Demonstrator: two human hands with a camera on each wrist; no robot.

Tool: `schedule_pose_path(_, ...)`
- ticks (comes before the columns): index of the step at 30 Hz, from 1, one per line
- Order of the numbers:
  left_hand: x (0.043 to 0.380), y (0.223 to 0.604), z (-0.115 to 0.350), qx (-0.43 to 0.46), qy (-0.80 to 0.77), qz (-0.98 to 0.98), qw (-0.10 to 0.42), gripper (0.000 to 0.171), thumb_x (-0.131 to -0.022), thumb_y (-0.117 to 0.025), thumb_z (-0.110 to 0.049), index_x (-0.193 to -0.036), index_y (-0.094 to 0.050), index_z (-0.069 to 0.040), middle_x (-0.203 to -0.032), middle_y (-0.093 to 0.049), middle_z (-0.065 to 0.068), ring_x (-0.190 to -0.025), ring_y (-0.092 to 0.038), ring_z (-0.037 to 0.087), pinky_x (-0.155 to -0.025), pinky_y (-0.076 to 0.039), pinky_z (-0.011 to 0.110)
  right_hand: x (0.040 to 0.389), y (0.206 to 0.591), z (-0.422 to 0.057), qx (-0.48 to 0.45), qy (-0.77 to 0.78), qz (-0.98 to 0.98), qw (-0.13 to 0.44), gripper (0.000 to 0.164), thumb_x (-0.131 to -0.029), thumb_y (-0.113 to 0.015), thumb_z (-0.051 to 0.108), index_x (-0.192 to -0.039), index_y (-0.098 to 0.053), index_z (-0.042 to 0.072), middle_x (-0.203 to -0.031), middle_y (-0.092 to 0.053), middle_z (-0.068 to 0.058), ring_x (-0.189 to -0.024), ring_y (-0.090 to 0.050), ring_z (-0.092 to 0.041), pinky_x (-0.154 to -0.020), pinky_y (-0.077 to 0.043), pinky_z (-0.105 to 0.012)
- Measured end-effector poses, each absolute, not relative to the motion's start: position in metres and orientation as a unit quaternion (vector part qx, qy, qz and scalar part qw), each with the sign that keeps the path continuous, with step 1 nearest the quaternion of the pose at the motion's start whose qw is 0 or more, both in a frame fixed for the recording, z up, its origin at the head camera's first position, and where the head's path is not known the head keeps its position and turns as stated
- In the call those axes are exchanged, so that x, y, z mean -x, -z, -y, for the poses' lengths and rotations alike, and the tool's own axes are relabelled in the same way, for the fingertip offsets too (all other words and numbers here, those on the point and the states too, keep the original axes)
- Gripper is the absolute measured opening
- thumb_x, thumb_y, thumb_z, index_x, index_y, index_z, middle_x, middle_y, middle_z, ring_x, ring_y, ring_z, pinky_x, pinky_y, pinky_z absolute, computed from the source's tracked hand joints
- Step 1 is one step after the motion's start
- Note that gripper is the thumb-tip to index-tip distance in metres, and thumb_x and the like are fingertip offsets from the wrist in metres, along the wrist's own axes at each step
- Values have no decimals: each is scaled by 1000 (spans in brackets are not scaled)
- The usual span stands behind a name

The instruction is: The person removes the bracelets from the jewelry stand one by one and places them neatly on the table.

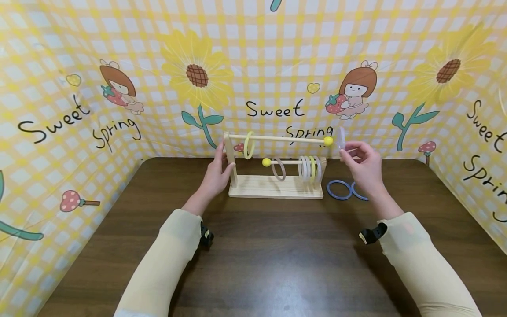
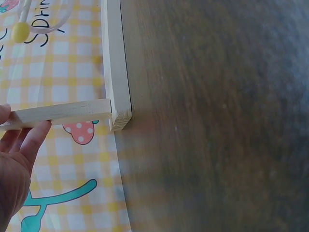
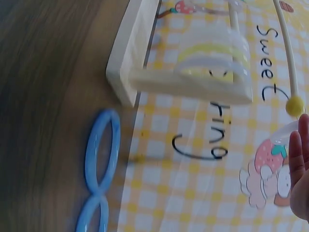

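Observation:
A wooden stand (image 1: pixel 275 193) has two rods at different heights, pointing opposite ways, each tipped with a yellow ball. My left hand (image 1: pixel 215 176) holds the stand's left post (image 2: pixel 79 112), fingers on one side and thumb on the other. In my right hand (image 1: pixel 362 166) a pale lavender bangle (image 1: pixel 342 138) is pinched upright, just right of the upper rod's yellow ball (image 1: pixel 328 141). A yellow bangle (image 1: pixel 246 149) hangs near the left end of that rod. From the lower rod hang a greyish-pink bangle (image 1: pixel 283 173) and several pale and yellow bangles (image 1: pixel 304 169).
Two blue bangles lie flat on the brown table (image 1: pixel 269 246) right of the stand; the left one (image 1: pixel 339 198) touches the other (image 1: pixel 358 196), which my right hand partly hides. A yellow checked cloth (image 1: pixel 269 75) stands behind and along both sides.

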State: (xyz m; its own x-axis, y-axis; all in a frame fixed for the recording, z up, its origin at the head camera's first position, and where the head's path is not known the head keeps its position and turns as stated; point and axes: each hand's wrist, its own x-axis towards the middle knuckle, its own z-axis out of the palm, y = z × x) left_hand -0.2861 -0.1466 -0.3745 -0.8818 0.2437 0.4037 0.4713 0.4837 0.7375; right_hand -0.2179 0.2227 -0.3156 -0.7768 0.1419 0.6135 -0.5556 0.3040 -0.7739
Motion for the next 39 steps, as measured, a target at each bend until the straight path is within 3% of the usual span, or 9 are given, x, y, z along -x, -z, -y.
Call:
schedule_pose_path(18,286,374,147,199,460,857,117,75,-101,-49,-6,-157,1,-15,-137,-45,28,-125,-47,40,-98,-45,50,222,325,-304,-88,-514,777,353,17,-89,-65,-4,-106,-67,-6,-80,-64,15,-66,-61,-1,-59,-47,-9)
schedule_pose_path(27,288,377,149,214,457,854,129,75,-101,-50,-5,-157,0,-13,-136,-46,29,-124,-48,42,-97,-45,50,212,328,-330,-81,-487,793,358,18,-91,-63,-5,-108,-64,-11,-79,-64,18,-65,-60,3,-58,-45,-7)
schedule_pose_path(35,289,378,148,223,457,850,138,74,-101,-50,-3,-157,-2,-11,-134,-47,29,-122,-50,42,-96,-46,50,204,335,-355,-71,-460,806,364,18,-91,-63,-5,-109,-64,-9,-83,-63,14,-64,-56,2,-55,-43,-6)
schedule_pose_path(39,288,377,147,223,459,850,133,74,-101,-50,-3,-157,-1,-11,-135,-47,29,-123,-50,42,-96,-46,50,200,338,-365,-84,-425,820,374,19,-88,-63,-10,-107,-62,-13,-82,-58,20,-63,-53,4,-55,-41,-5)
